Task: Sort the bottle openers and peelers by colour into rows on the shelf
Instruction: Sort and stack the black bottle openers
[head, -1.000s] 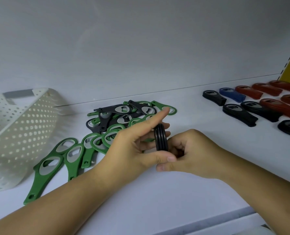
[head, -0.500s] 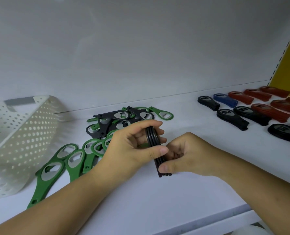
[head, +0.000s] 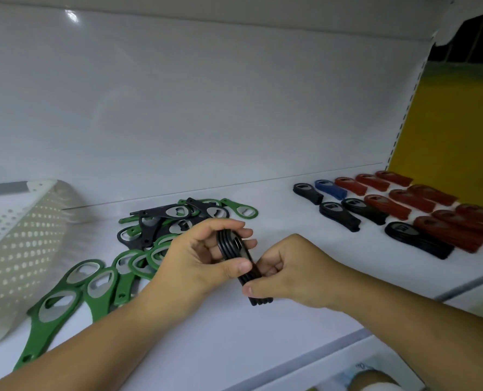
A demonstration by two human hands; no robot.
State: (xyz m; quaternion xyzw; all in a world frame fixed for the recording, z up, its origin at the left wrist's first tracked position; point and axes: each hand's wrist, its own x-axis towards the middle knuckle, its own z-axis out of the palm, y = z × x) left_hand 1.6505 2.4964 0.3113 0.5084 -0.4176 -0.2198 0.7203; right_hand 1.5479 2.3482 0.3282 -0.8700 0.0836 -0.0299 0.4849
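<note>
Basket [head: 23, 249] beside green openers [head: 121, 292]

Both hands at centre over white shelf [head: 262, 348]. Left hand [head: 195, 266] and right hand [head: 288, 275] grip one stack of black openers [head: 236, 258], edge-on. Behind-left: loose pile of green and black openers [head: 161, 230]. Perforated white basket [head: 20, 244] far left. Right: rows of black, blue, red openers [head: 389, 207].

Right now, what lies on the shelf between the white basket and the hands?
In the head view: a loose heap of green openers and black openers, left of the held black stack.
</note>
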